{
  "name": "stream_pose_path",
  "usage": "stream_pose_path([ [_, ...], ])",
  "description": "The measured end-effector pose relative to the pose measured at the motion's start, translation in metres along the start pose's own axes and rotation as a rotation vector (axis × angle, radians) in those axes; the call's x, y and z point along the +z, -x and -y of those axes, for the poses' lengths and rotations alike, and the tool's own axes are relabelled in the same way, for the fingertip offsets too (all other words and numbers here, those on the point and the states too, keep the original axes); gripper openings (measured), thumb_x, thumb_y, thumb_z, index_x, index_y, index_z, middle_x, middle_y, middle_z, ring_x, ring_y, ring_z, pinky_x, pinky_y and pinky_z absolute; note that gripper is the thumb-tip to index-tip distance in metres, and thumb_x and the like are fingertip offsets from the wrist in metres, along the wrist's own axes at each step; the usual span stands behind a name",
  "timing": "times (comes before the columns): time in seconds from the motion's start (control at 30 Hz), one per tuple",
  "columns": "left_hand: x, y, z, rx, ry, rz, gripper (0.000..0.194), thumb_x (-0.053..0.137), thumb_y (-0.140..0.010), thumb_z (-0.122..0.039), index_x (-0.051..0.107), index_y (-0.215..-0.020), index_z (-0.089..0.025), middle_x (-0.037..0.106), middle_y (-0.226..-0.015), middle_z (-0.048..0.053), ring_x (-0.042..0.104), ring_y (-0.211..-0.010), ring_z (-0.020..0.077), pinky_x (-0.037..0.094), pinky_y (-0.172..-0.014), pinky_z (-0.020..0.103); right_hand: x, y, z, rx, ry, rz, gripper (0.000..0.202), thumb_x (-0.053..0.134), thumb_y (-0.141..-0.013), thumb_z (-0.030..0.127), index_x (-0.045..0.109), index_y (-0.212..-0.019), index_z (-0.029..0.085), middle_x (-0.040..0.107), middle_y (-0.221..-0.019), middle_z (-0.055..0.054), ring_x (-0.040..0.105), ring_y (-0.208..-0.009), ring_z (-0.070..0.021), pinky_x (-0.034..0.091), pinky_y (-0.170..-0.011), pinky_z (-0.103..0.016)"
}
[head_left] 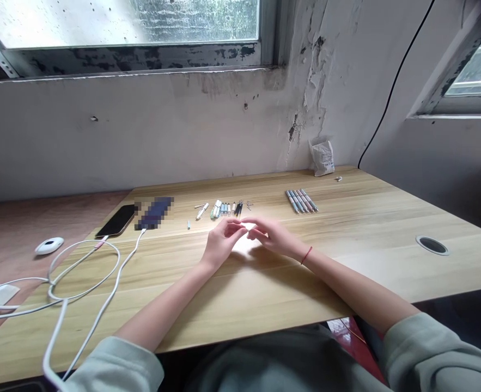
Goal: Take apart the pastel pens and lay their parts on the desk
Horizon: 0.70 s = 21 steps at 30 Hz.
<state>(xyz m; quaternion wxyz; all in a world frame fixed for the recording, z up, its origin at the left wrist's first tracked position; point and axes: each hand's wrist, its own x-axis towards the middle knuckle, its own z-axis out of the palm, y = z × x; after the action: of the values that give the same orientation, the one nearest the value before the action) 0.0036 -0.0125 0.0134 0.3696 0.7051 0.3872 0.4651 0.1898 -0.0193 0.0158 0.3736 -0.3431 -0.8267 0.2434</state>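
Left hand: fingers [231,220] curved, thumb and fingertips close together; whether the left hand [219,243] grips anything cannot be told.
Right hand: the right hand [276,237] faces it, fingertips meeting or nearly meeting the left's; any small object between them is too small to tell.
Dark rods: the dark rods [239,209] lie just beyond the fingertips, long axes pointing away from the person; the left hand is nearer.
Loose barrels: the loose barrels [225,209] lie side by side, immediately left of the rods.
Pen row: the parallel pens [301,201] lie beyond and to the right, nearer the right hand, far ends slanting left.
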Motion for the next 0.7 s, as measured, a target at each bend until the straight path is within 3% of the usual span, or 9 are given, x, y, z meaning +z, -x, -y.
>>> stream_pose_path([
  [0.2, 0.003, 0.001, 0.002, -0.146, 0.107, -0.036, 0.037, 0.067, -0.074, -0.040, 0.050, -0.099, -0.019, 0.070, -0.081, 0.005, 0.067, -0.078, 0.0196, 0.050, -0.075, 0.034, 0.006, 0.000, -0.002, -0.067, 0.189, 0.023, 0.034, 0.043, -0.091, 0.020, 0.048, -0.124, 0.025, 0.069, -0.086, -0.003, 0.060, -0.066, -0.0138, 0.044, -0.063, -0.025],
  [0.37, -0.004, -0.007, 0.002, -0.048, -0.050, 0.068, 0.036, 0.058, -0.081, -0.044, 0.052, -0.105, -0.018, 0.069, -0.085, 0.006, 0.065, -0.076, 0.0179, 0.049, -0.071, 0.031, 0.007, 0.001, -0.003, -0.056, 0.241, -0.008, 0.027, 0.041, -0.091, 0.021, 0.050, -0.117, 0.022, 0.067, -0.080, -0.002, 0.057, -0.062, -0.0130, 0.041, -0.061, -0.024],
  [0.43, -0.019, -0.017, 0.008, 0.011, -0.205, 0.047, 0.034, 0.047, -0.087, -0.044, 0.056, -0.105, -0.017, 0.068, -0.088, 0.006, 0.063, -0.075, 0.0170, 0.049, -0.069, 0.030, 0.006, 0.001, -0.004, -0.017, 0.219, -0.023, 0.027, 0.042, -0.090, 0.019, 0.049, -0.115, 0.021, 0.068, -0.079, -0.002, 0.057, -0.060, -0.0125, 0.041, -0.060, -0.023],
  [0.57, -0.064, -0.040, 0.037, 0.034, -0.679, -0.187, 0.032, 0.039, -0.091, -0.032, 0.062, -0.106, -0.016, 0.064, -0.104, 0.009, 0.058, -0.090, 0.0212, 0.045, -0.081, 0.034, 0.004, 0.000, -0.008, 0.054, 0.144, -0.042, 0.029, 0.044, -0.085, 0.015, 0.048, -0.114, 0.019, 0.068, -0.077, -0.002, 0.058, -0.060, -0.0121, 0.041, -0.059, -0.023],
  [0.7, -0.092, -0.049, 0.062, -0.101, -1.105, -0.202, 0.033, 0.041, -0.088, -0.029, 0.065, -0.109, -0.023, 0.060, -0.114, 0.010, 0.048, -0.104, 0.0306, 0.039, -0.083, 0.043, 0.003, -0.001, -0.008, 0.108, 0.077, -0.038, 0.029, 0.044, -0.084, 0.014, 0.049, -0.113, 0.018, 0.068, -0.077, -0.003, 0.060, -0.062, -0.0125, 0.043, -0.060, -0.025],
])
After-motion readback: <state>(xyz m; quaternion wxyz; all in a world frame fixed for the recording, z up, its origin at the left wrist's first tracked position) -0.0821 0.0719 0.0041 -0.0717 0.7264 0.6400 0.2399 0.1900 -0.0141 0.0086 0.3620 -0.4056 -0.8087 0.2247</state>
